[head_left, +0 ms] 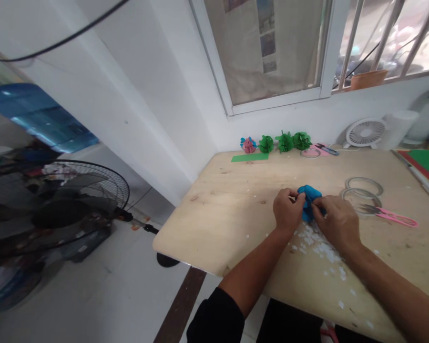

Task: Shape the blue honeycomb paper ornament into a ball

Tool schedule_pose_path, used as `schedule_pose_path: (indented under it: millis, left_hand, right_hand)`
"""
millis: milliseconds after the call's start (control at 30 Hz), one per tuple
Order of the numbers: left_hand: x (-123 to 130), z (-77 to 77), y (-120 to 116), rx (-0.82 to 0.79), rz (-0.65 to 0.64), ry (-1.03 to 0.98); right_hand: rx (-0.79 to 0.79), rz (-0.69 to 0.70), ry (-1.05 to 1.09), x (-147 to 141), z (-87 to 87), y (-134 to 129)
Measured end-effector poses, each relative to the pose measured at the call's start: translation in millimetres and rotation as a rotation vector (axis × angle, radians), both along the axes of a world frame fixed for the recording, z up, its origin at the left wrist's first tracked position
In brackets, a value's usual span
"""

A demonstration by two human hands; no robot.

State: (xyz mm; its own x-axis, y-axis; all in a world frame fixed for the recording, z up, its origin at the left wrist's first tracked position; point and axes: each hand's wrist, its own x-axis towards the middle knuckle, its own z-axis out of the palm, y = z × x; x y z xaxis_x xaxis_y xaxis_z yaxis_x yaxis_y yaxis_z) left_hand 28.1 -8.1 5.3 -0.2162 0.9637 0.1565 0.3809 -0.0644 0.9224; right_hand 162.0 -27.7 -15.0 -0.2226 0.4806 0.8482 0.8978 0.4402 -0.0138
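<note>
I look down at the wooden table [200, 214], and the blue folded piece [310, 193] is right between my two hands, just above a messy spread of little white bits [321, 247]. My left hand [289, 209] pinches one side of it with thumb and fingers. My right hand [338, 221] pinches the other side the same way. Near my right hand are two silver rings [364, 185], and pink snips [398, 217] lie with their points over one ring. By the wall sit three green paper balls [285, 141] and a pink and blue one [249, 145], with a green strip [250, 157] in front. On the window [289, 81] there is a row of small pictures [268, 44], too blurry for me to read any words.
</note>
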Motion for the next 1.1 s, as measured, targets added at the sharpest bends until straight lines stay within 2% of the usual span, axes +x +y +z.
schedule_pose_path:
  millis: [367,667,967,1100]
  left_hand:
    - [7,5.5,1,0.029,0.079,0.154]
    - [5,9.8,-1,0.025,0.040,0.152]
    - [5,16.2,-5,0.020,0.008,0.124]
    - [5,18.8,-4,0.011,0.012,0.131]
  right_hand:
    - [0.005,0.017,-0.006,2,-3.7,3]
    - [-0.068,0.011,-0.003,1,-3.9,2]
    - [0.040,0.024,-0.079,0,3.5,1]
    - [0.029,-0.010,-0.102,-3,5.0,0]
